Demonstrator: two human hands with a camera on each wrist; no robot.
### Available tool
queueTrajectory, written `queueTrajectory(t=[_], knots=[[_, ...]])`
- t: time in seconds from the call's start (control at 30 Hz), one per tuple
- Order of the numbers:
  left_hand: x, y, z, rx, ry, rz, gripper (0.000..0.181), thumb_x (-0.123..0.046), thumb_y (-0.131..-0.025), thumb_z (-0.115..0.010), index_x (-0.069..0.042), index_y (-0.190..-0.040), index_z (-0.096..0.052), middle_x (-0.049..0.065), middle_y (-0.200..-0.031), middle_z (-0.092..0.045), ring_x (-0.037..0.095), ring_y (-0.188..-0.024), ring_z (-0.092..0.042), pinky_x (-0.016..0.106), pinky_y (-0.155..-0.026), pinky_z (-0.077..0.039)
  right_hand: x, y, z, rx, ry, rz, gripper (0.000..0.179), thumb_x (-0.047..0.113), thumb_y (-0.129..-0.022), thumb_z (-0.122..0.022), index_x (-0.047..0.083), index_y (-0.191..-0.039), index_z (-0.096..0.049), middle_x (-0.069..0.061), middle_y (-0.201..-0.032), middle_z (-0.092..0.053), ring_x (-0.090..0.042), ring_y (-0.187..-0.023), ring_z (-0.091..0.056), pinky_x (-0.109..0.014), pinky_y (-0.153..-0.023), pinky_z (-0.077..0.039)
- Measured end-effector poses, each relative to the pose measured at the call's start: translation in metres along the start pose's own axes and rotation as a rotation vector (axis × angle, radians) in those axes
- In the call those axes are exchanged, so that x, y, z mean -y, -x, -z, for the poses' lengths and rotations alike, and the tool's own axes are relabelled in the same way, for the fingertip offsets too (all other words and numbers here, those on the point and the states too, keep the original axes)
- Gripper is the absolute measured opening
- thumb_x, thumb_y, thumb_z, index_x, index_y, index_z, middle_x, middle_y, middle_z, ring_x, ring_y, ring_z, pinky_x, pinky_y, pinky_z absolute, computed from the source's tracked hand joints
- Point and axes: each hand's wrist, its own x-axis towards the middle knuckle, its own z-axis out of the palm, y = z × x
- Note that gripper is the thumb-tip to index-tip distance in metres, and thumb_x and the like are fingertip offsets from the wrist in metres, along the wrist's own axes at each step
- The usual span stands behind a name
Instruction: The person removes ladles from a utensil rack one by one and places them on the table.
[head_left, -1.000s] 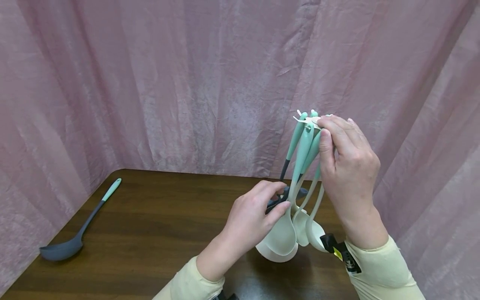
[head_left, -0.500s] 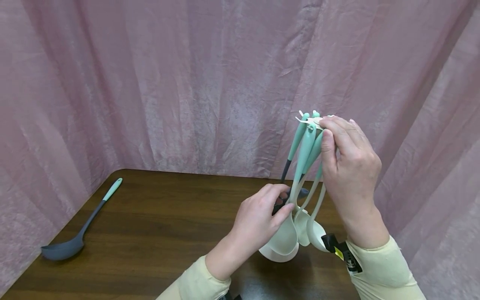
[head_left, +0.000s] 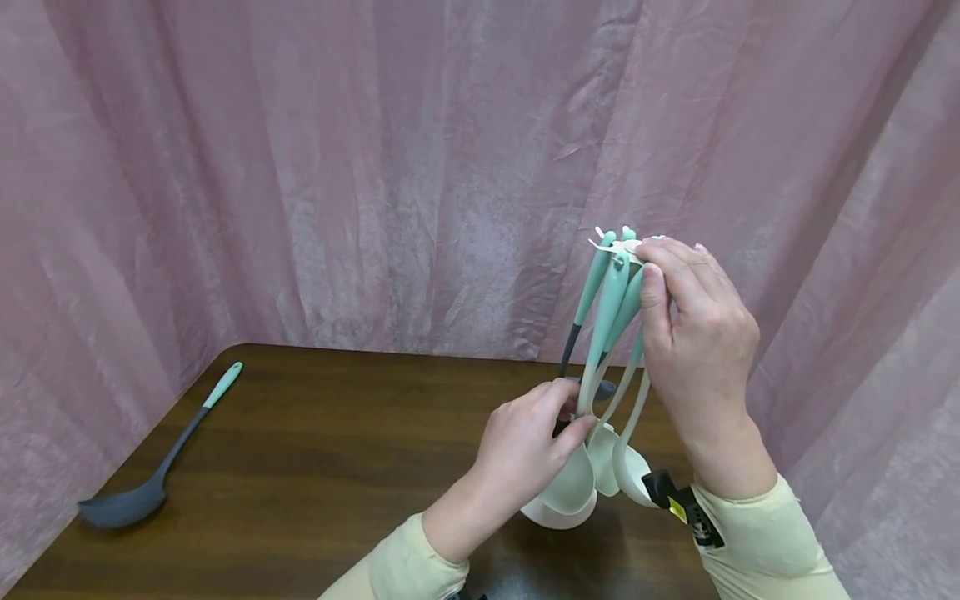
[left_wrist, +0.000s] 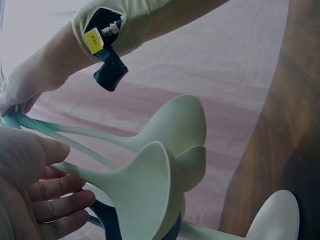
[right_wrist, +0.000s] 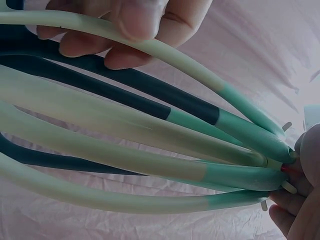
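Observation:
A white utensil rack (head_left: 624, 247) with a hooked top carries several mint-handled utensils, hanging around its post. At its top, my right hand (head_left: 703, 333) grips the hooked head between thumb and fingers. My left hand (head_left: 525, 446) pinches the neck of the front cream ladle (head_left: 576, 483), just above its bowl. In the left wrist view the ladle's bowl (left_wrist: 145, 195) faces sideways, with other cream utensils (left_wrist: 182, 120) behind it. Dark utensils (right_wrist: 85, 82) hang among the cream ones in the right wrist view. The rack's post is largely hidden.
On the table's left lies a dark grey ladle (head_left: 123, 506) with a mint handle. The rack's round white base (head_left: 558, 518) stands on the brown wooden table (head_left: 337, 475). A pink curtain (head_left: 375, 167) hangs behind the table.
My left hand has moved slightly right, and its thumb and fingers have closed on the cream ladle's neck. The right hand stays on the rack's top.

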Motion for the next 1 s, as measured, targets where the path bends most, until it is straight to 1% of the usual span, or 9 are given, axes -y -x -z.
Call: queueTrajectory(t=[0.13, 0.2, 0.3, 0.4, 0.7, 0.83, 1.0], knots=[[0.0014, 0.0002, -0.0041, -0.002, -0.015, 0.000, 0.016, -0.026, -0.100, -0.085, -0.020, -0.107, -0.071, -0.013, -0.096, -0.074, 0.008, -0.079, -0.071, 0.026, -0.065, -0.050, 0.0000, 0.0003, 0.0003, 0.000, -0.004, 0.002, 0.038, 0.029, -0.117, -0.054, 0.006, -0.128, -0.081, -0.007, -0.130, -0.079, -0.029, -0.128, -0.072, -0.045, -0.122, -0.043], [0.0023, -0.0002, -0.0056, -0.009, -0.021, -0.006, 0.016, -0.026, -0.100, -0.085, -0.020, -0.107, -0.072, -0.013, -0.097, -0.076, 0.009, -0.081, -0.073, 0.026, -0.065, -0.050, 0.0001, -0.0003, 0.0005, -0.003, -0.006, 0.005, 0.038, 0.029, -0.116, -0.053, 0.005, -0.128, -0.081, -0.008, -0.130, -0.079, -0.029, -0.128, -0.072, -0.045, -0.122, -0.043], [0.0029, -0.0009, -0.0067, -0.025, -0.027, -0.016, 0.017, -0.025, -0.099, -0.086, -0.020, -0.107, -0.072, -0.013, -0.097, -0.077, 0.008, -0.079, -0.073, 0.025, -0.063, -0.049, 0.0002, -0.0013, 0.0005, -0.009, -0.009, 0.010, 0.038, 0.029, -0.116, -0.053, 0.005, -0.127, -0.081, -0.008, -0.129, -0.079, -0.029, -0.127, -0.072, -0.047, -0.121, -0.044], [0.0029, -0.0015, -0.0070, -0.032, -0.029, -0.018, 0.017, -0.025, -0.099, -0.087, -0.020, -0.107, -0.072, -0.013, -0.096, -0.077, 0.007, -0.079, -0.072, 0.025, -0.063, -0.049, 0.0000, -0.0016, 0.0006, -0.010, -0.009, 0.010, 0.039, 0.029, -0.116, -0.053, 0.005, -0.127, -0.081, -0.008, -0.129, -0.079, -0.030, -0.126, -0.072, -0.047, -0.121, -0.044], [0.0042, -0.0034, -0.0074, -0.020, -0.019, -0.009, 0.020, -0.025, -0.097, -0.089, -0.021, -0.106, -0.072, -0.014, -0.096, -0.080, 0.000, -0.084, -0.073, 0.028, -0.068, -0.054, -0.0015, -0.0019, 0.0012, -0.015, -0.016, 0.009, 0.037, 0.027, -0.115, -0.054, 0.004, -0.127, -0.081, -0.008, -0.128, -0.079, -0.030, -0.126, -0.072, -0.046, -0.122, -0.044], [0.0040, -0.0034, -0.0075, -0.031, -0.022, -0.016, 0.020, -0.025, -0.096, -0.090, -0.020, -0.104, -0.072, -0.014, -0.096, -0.080, 0.000, -0.083, -0.073, 0.027, -0.068, -0.054, -0.0020, -0.0020, 0.0015, -0.013, -0.017, 0.007, 0.037, 0.027, -0.115, -0.054, 0.005, -0.127, -0.081, -0.008, -0.128, -0.079, -0.030, -0.126, -0.072, -0.046, -0.122, -0.043], [0.0036, -0.0035, -0.0077, -0.039, -0.034, -0.021, 0.019, -0.024, -0.097, -0.089, -0.020, -0.103, -0.072, -0.013, -0.097, -0.080, 0.002, -0.083, -0.073, 0.027, -0.067, -0.055, -0.0025, -0.0021, 0.0018, -0.010, -0.017, 0.003, 0.037, 0.027, -0.115, -0.054, 0.005, -0.128, -0.081, -0.008, -0.129, -0.079, -0.030, -0.126, -0.072, -0.046, -0.122, -0.043]])
